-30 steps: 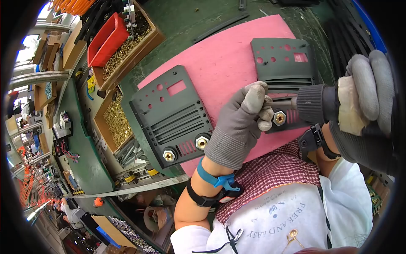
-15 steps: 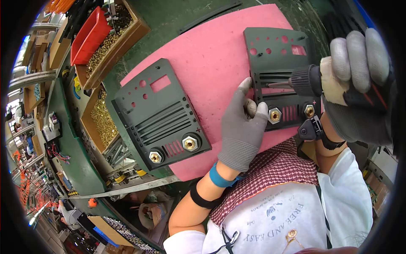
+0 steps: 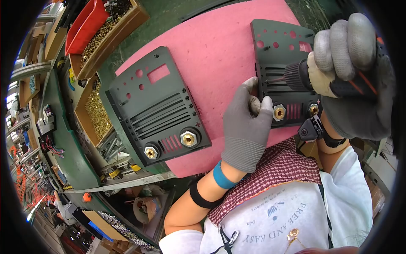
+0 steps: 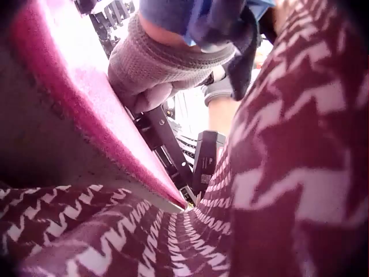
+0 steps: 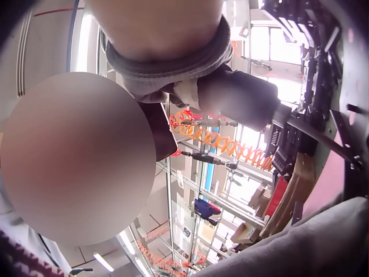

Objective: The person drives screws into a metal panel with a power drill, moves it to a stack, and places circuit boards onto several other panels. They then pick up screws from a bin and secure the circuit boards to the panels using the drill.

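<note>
A dark grey slotted panel (image 3: 279, 55) lies on a pink foam sheet (image 3: 211, 46); two brass fittings with hex nuts (image 3: 279, 112) sit at its near end. My gloved left hand (image 3: 247, 122) holds this panel at its left edge, thumb by the near corner and index finger along the side. The gloved right hand (image 3: 347, 63) grips a power screwdriver (image 3: 298, 75), whose thin bit points left over the slots. In the right wrist view the screwdriver (image 5: 248, 98) reaches toward the panel edge. A matching panel (image 3: 158, 101) with two brass fittings lies on the left.
A red bin (image 3: 86, 25) stands in a cardboard box (image 3: 114, 42) of small brass parts at the far left. Another box (image 3: 97, 110) of brass parts is below it. The metal table edge (image 3: 131, 182) runs along the near left side.
My left hand has gone from the screwdriver's bit to the right panel's left edge. The screwdriver has moved away from the near fittings to the slots.
</note>
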Demonstrator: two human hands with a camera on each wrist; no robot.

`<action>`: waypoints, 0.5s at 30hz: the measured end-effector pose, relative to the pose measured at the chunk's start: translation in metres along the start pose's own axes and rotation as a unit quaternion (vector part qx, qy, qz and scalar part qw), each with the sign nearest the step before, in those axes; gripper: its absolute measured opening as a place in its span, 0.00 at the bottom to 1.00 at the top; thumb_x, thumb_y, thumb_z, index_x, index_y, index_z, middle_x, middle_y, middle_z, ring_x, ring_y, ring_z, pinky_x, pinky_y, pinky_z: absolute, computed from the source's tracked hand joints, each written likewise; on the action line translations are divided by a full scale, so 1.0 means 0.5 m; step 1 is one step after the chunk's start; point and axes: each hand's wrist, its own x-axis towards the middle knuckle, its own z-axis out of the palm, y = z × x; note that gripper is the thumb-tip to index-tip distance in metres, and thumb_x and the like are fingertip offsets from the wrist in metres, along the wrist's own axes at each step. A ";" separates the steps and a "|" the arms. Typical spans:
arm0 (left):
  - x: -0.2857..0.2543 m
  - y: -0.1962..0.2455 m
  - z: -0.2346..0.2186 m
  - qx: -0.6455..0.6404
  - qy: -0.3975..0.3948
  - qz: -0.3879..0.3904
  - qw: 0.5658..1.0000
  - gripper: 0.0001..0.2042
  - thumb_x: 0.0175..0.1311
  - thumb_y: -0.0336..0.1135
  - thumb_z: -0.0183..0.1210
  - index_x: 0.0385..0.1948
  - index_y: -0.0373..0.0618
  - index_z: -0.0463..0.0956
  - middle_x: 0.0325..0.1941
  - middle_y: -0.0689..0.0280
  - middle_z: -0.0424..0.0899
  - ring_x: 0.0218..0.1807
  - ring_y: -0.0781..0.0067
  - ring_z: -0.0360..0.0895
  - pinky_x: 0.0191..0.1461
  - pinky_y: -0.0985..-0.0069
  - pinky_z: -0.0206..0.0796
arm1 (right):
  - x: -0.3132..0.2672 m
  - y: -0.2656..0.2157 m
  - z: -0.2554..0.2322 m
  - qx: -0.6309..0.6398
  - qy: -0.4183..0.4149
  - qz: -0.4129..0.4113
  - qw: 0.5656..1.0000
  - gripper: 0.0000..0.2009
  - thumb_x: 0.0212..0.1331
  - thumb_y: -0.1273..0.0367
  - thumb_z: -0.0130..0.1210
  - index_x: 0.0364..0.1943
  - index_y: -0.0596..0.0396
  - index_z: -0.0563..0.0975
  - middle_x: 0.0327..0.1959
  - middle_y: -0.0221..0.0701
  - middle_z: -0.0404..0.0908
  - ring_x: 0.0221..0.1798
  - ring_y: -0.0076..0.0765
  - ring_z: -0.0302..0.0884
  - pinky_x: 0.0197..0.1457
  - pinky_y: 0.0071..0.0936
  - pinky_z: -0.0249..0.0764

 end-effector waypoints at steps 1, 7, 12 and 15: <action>-0.001 -0.002 0.001 -0.012 0.006 -0.003 1.000 0.22 0.59 0.27 0.56 0.55 0.30 0.68 0.23 0.76 0.62 0.27 0.88 0.60 0.31 0.86 0.58 | 0.000 -0.002 0.000 -0.015 -0.013 0.012 1.000 0.11 0.65 0.59 0.42 0.29 0.47 0.60 0.26 0.24 0.60 0.32 0.25 0.54 0.35 0.21 0.57; -0.013 0.009 -0.003 -0.029 0.019 -0.016 0.999 0.21 0.59 0.28 0.58 0.54 0.29 0.70 0.24 0.76 0.63 0.28 0.88 0.61 0.31 0.87 0.59 | 0.002 0.021 0.023 0.006 0.031 -0.060 0.998 0.11 0.65 0.61 0.38 0.27 0.48 0.61 0.25 0.24 0.59 0.29 0.24 0.54 0.33 0.20 0.57; -0.011 0.001 0.005 -0.122 0.031 -0.037 0.991 0.20 0.59 0.27 0.57 0.53 0.27 0.71 0.26 0.76 0.66 0.29 0.89 0.63 0.32 0.88 0.60 | 0.022 0.028 0.029 -0.054 -0.004 -0.045 0.998 0.10 0.64 0.64 0.35 0.29 0.51 0.63 0.25 0.24 0.60 0.27 0.22 0.57 0.33 0.21 0.58; -0.009 -0.003 0.006 -0.155 0.034 -0.037 0.987 0.20 0.58 0.26 0.57 0.53 0.27 0.71 0.26 0.76 0.66 0.29 0.89 0.63 0.32 0.89 0.60 | 0.032 0.043 0.035 -0.061 -0.016 -0.098 0.993 0.09 0.64 0.65 0.35 0.35 0.53 0.66 0.25 0.23 0.60 0.25 0.20 0.58 0.31 0.21 0.59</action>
